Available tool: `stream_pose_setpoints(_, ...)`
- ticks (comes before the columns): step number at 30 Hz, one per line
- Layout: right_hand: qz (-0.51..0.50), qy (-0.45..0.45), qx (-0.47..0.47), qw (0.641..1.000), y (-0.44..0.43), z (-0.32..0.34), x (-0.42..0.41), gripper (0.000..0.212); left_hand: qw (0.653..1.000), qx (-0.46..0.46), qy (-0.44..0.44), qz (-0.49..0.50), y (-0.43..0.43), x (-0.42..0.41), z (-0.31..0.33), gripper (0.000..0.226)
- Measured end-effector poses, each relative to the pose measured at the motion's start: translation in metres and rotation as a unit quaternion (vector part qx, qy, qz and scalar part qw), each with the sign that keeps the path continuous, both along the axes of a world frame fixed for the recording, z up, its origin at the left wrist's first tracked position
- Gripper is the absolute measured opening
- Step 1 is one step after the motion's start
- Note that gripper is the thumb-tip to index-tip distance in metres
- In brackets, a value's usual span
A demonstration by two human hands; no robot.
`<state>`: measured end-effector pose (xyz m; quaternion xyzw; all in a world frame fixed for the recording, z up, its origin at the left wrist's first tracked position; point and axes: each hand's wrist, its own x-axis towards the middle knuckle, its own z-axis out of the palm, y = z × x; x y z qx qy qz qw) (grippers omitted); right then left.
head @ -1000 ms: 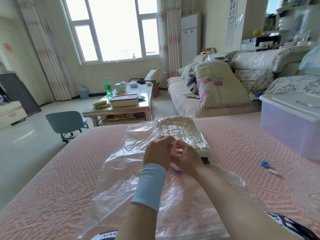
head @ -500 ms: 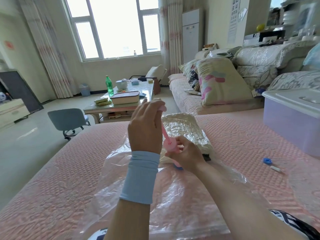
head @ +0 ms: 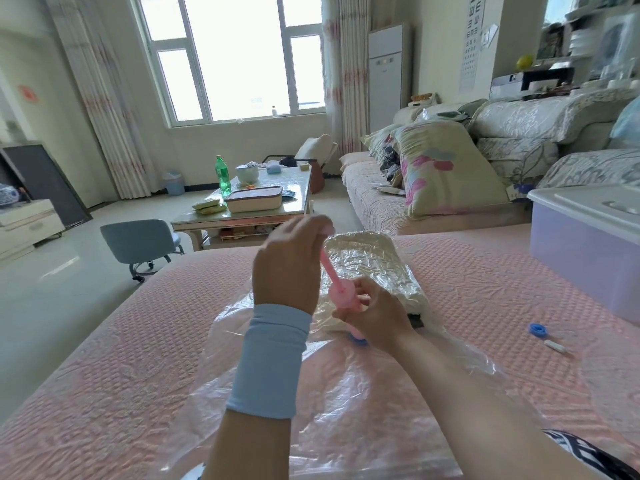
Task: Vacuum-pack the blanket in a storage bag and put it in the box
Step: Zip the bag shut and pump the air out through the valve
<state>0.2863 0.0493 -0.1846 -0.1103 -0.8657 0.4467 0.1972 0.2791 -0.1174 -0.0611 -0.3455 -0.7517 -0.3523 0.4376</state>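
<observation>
I'm looking over a sunlit living room, and a pink quilted cover [head: 138, 341] fills the lower half of my view. A clear storage bag [head: 346, 410] lies flat on it from the centre down to 6 o'clock. The blanket [head: 367, 265] is inside the bag's far end, just past centre toward 12 o'clock, with the plastic drawn wrinkled and tight against it.

A pink pump [head: 341, 294] stands at the centre on a blue fitting in the bag. The right hand [head: 377, 320] has its grip closed around the barrel. The left hand [head: 287, 268], with a pale blue wristband [head: 270, 362] below it, has its fingers curled over the top of the plunger rod [head: 327, 268], which shows above the barrel.

The box [head: 581, 251], with its white lid on, sits at 3 o'clock. A blue cap [head: 537, 330] lies on the cover below it, at about 4 o'clock. A bench [head: 298, 195] at 11 o'clock carries a green bottle [head: 222, 174].
</observation>
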Motion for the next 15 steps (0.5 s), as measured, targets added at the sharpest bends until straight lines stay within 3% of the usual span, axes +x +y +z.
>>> stream_pose_setpoints(3, 0.005, -0.006, 0.001, 1.000, 0.000, 0.000, -0.001, 0.046, 0.996, 0.082, 0.036, 0.010, -0.001, 0.003, 0.012, 0.019)
stream_pose_setpoints(5, 0.005, -0.010, 0.002, 1.000, -0.001, 0.000, -0.001, 0.046, 0.995, 0.090, 0.028, 0.007, 0.009, 0.002, 0.000, 0.016)
stream_pose_setpoints(8, -0.007, -0.005, -0.004, 1.000, -0.001, 0.000, -0.001, 0.046, 0.996, -0.006, -0.086, -0.020, 0.025, -0.010, -0.035, 0.013)
stream_pose_setpoints(11, -0.011, -0.007, -0.005, 1.000, -0.002, 0.000, -0.001, 0.047, 0.966, -0.126, -0.226, -0.011, 0.034, -0.017, -0.059, 0.012)
stream_pose_setpoints(15, -0.011, -0.003, -0.009, 1.000, -0.001, -0.001, 0.000, 0.051, 0.968, -0.147, -0.203, 0.005, 0.029, -0.012, -0.047, 0.011)
